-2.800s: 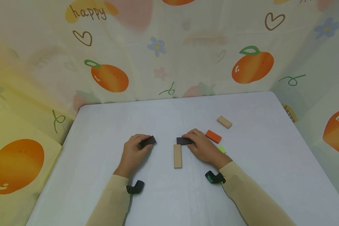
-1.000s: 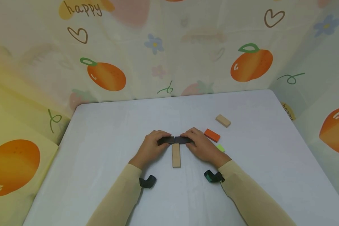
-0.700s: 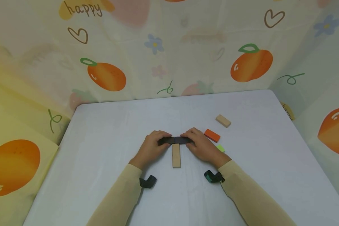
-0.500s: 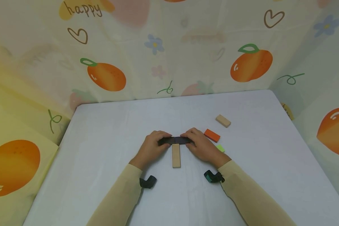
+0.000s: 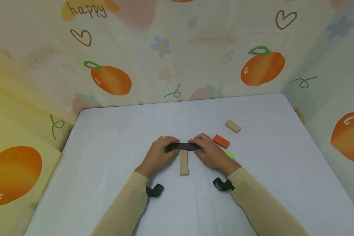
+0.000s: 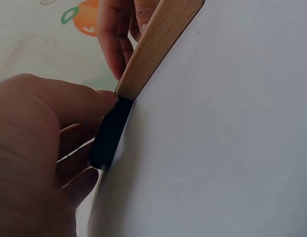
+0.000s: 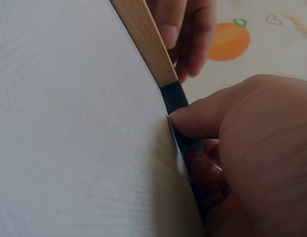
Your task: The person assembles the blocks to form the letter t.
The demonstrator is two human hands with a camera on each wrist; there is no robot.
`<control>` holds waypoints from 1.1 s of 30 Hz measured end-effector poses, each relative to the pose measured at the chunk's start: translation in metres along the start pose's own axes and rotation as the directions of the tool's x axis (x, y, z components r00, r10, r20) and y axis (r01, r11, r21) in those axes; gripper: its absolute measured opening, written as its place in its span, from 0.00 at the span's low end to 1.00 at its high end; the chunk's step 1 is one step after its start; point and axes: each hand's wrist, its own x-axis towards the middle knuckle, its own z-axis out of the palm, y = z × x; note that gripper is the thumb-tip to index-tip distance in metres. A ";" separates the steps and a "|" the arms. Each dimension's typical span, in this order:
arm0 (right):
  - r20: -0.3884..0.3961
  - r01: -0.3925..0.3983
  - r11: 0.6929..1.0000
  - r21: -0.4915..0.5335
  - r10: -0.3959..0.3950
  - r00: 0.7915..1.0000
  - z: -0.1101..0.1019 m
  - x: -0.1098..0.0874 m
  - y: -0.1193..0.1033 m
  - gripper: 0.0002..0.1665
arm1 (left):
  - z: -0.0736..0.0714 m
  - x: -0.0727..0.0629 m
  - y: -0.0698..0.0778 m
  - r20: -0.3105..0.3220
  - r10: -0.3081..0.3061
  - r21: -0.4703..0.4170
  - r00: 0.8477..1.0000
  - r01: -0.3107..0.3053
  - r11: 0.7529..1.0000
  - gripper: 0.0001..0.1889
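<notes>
Two black wooden blocks lie end to end in a line at mid-table. My left hand (image 5: 159, 153) pinches the left black block (image 5: 175, 146) between thumb and fingers. The right black block (image 5: 190, 146) is pinched the same way by my right hand (image 5: 209, 152). Below their joint a plain wooden block (image 5: 184, 163) points toward me, its far end right at the black pair, making a T shape. In the left wrist view my thumb is on the near side of the black block (image 6: 112, 133); the right wrist view shows my thumb against the other black block (image 7: 174, 98).
Right of my right hand lie an orange block (image 5: 221, 141) and a bright green block (image 5: 230, 154), partly hidden by that hand. Farther back is another plain wooden block (image 5: 233, 126). A white cloth covers the table (image 5: 115, 124), with a fruit-print curtain (image 5: 194, 65) behind.
My left hand has carried its black block rightward and turned it until it meets the right one. The small gap between them has closed. Over the last half second both hands hold still.
</notes>
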 end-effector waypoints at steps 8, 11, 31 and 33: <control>0.022 -0.020 1.000 0.018 0.019 1.000 -0.001 0.000 -0.002 0.24 | 0.002 -0.015 0.017 -0.032 0.138 0.075 0.990 -0.135 0.988 0.20; 0.038 -0.035 0.999 0.027 0.034 0.999 -0.002 0.000 -0.002 0.25 | 0.006 -0.021 0.024 0.008 0.190 0.120 0.982 -0.190 0.974 0.20; -0.142 -0.013 0.993 0.120 0.030 0.989 -0.044 -0.002 0.011 0.24 | 0.020 -0.030 0.035 0.148 0.164 0.222 0.975 -0.195 0.956 0.26; -0.187 -0.027 0.989 0.145 0.054 0.981 -0.050 -0.002 0.015 0.24 | 0.020 -0.031 0.034 0.154 0.156 0.218 0.976 -0.187 0.958 0.26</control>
